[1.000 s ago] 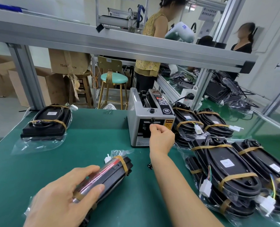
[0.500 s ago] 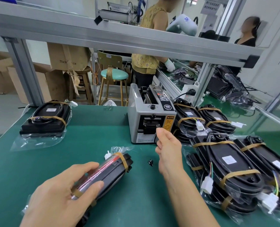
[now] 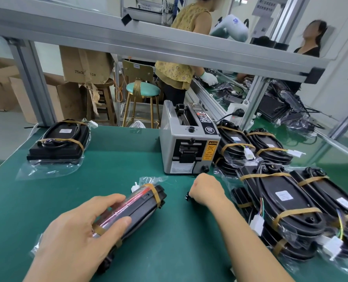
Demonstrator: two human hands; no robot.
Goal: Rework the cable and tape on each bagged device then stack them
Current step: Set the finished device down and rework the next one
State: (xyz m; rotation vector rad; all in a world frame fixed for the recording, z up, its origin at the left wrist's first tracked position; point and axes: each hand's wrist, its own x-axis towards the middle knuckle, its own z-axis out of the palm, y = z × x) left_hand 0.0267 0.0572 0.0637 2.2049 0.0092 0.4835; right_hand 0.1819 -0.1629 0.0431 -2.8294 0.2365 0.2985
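1. In front of the tape dispenser [image 3: 186,146], the right hand [image 3: 206,189] has dropped from the outlet to the mat, fingers curled at a small black part [image 3: 187,196]; whether it holds it, I cannot tell.
2. Nearer than the dispenser, the left hand [image 3: 79,233] grips the bagged device [image 3: 140,204] on edge, so retaping probably waits.
3. The dispenser reads "SEMI"; a carton [image 3: 83,66] behind it reads "75x3… CM".

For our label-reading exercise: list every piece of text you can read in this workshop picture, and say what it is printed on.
"75x3" then "CM", digits between hidden: cardboard box.
"SEMI": round badge on the tape dispenser.
Yellow warning sticker on the dispenser: blurred, unreadable.
Hanging sign: characters too small to read.
White labels on the bagged devices: too small to read.
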